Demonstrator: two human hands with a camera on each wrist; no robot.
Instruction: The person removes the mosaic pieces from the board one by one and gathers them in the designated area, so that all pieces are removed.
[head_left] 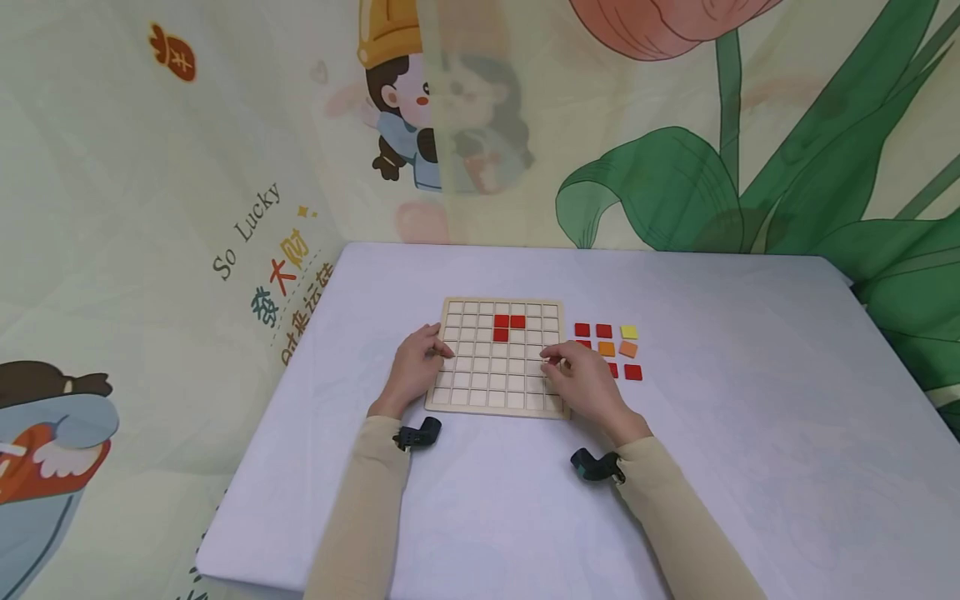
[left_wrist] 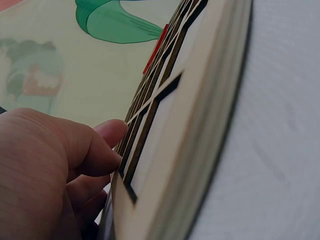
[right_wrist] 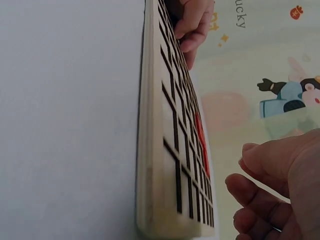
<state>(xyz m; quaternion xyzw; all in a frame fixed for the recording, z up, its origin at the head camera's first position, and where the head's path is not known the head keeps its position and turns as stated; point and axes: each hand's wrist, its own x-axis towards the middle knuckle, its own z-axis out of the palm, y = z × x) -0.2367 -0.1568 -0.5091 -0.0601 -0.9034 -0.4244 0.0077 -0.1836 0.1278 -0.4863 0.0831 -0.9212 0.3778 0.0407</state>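
Note:
A light wooden grid board (head_left: 480, 379) lies on the white table, with a group of red square tiles (head_left: 502, 335) in its upper middle cells. My left hand (head_left: 414, 367) rests at the board's left edge, its fingers loosely bent. In the left wrist view the left hand's fingertips (left_wrist: 112, 132) are right by the grid. Over the board's right edge, my right hand (head_left: 588, 383) pinches what looks like a small red tile (head_left: 553, 361). The tile is mostly hidden, and the right wrist view does not show it between the fingers (right_wrist: 262, 157).
Right of the board lie several loose tiles: red ones (head_left: 633, 372), a yellow one (head_left: 629, 332) and orange ones (head_left: 606, 349). My right hand partly covers some. The white table (head_left: 750, 433) meets printed cloth walls (head_left: 262, 100) at the back and left.

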